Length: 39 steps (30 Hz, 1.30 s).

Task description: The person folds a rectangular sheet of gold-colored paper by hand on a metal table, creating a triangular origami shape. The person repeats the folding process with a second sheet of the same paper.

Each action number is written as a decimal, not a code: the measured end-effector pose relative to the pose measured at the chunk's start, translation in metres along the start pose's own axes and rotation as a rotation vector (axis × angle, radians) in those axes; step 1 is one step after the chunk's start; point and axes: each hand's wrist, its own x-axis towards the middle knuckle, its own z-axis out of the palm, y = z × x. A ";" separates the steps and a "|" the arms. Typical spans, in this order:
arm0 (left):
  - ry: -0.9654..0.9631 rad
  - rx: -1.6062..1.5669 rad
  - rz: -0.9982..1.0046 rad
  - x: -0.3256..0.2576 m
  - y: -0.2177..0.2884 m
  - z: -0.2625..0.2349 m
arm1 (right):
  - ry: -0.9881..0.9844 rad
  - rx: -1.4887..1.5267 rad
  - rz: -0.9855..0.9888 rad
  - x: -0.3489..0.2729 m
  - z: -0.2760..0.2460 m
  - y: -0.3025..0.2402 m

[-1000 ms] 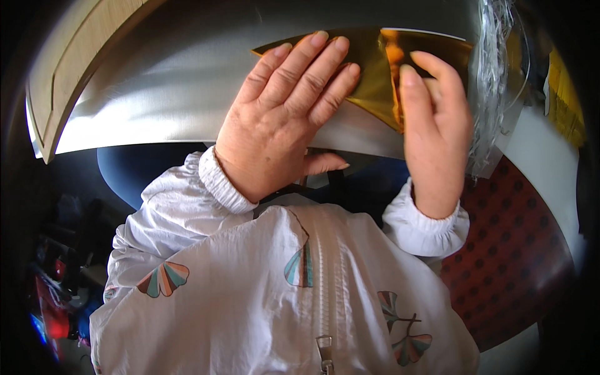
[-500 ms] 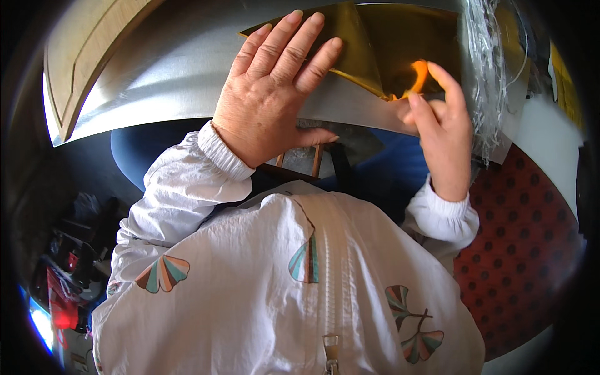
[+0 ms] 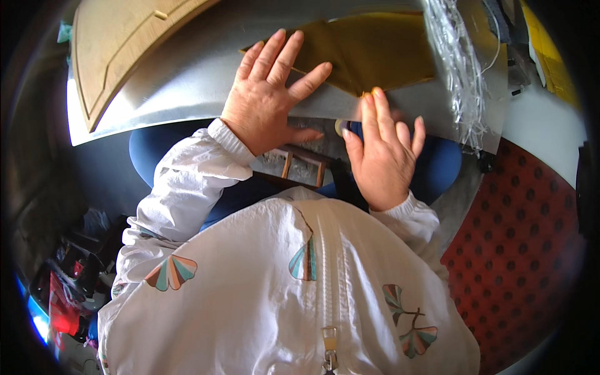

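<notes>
A thin, see-through amber-gold sheet (image 3: 381,50) lies on the shiny metal tabletop (image 3: 187,94), with a corner pointing toward me. My left hand (image 3: 265,94) is spread over the sheet's left edge, fingers stretched out, holding nothing. At the near corner, the fingertips of my right hand (image 3: 387,140) press down, fingers extended and apart. A small bit of orange shows at those fingertips; what it is I cannot make out.
A wooden board (image 3: 119,56) stands at the far left of the tabletop. Clear, silvery plastic strands (image 3: 456,69) hang over the right side. A yellow package (image 3: 550,56) sits at the far right. Below right lies a red dotted mat (image 3: 506,244).
My right hand has moved left and lowered its fingers to the sheet's near corner. The raised, curled orange flap now lies flat. My left hand has shifted slightly nearer.
</notes>
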 end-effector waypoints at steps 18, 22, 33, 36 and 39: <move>0.096 0.166 -0.054 0.014 -0.020 0.010 | 0.127 0.259 -0.093 0.014 0.034 -0.045; 0.156 0.169 -0.143 0.017 -0.010 0.017 | 0.112 0.259 -0.105 0.014 0.033 -0.044; -0.092 0.276 0.196 0.048 -0.047 -0.004 | 0.267 0.073 -0.261 -0.006 0.023 0.071; -0.194 0.359 0.300 0.072 -0.054 -0.005 | 0.371 0.081 -0.367 -0.011 0.029 0.091; -0.113 0.356 0.581 0.103 -0.057 -0.013 | 0.362 0.177 -0.496 -0.009 0.028 0.088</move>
